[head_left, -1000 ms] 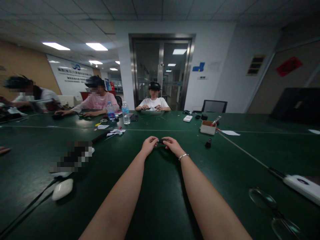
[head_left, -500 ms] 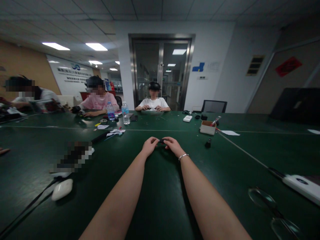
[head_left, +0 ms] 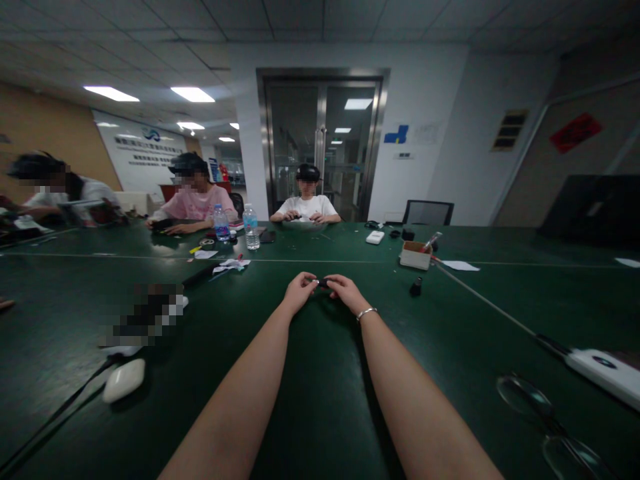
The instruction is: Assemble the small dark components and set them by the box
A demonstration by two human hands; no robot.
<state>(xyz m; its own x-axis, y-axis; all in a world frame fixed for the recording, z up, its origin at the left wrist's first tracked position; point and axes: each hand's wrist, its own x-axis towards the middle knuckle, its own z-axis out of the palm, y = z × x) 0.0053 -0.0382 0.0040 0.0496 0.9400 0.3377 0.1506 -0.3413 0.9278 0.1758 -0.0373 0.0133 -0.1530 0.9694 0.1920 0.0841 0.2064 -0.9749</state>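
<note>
Over the green table (head_left: pixel 320 373), a small black object (head_left: pixel 323 283) is held between my two hands. My left hand (head_left: pixel 300 292) pinches its left end, where a small light-coloured bit shows at the fingertips. My right hand (head_left: pixel 345 292), with a silver bracelet at the wrist, has its fingers closed on the right end. What exactly the object is cannot be made out. To the right of my hands lies a small black piece (head_left: pixel 416 287) on the table.
A small box (head_left: pixel 415 256) with items in it stands at right, glasses (head_left: pixel 550 420) nearer. At left are a white case (head_left: pixel 125 381), a strap and crumpled paper (head_left: pixel 231 265). Two bottles (head_left: pixel 251 227) stand farther back. Several people sit around the table.
My hands have barely moved and hold the same black object. At the far left, the seated person in pink has shifted their hands and the dark item near them.
</note>
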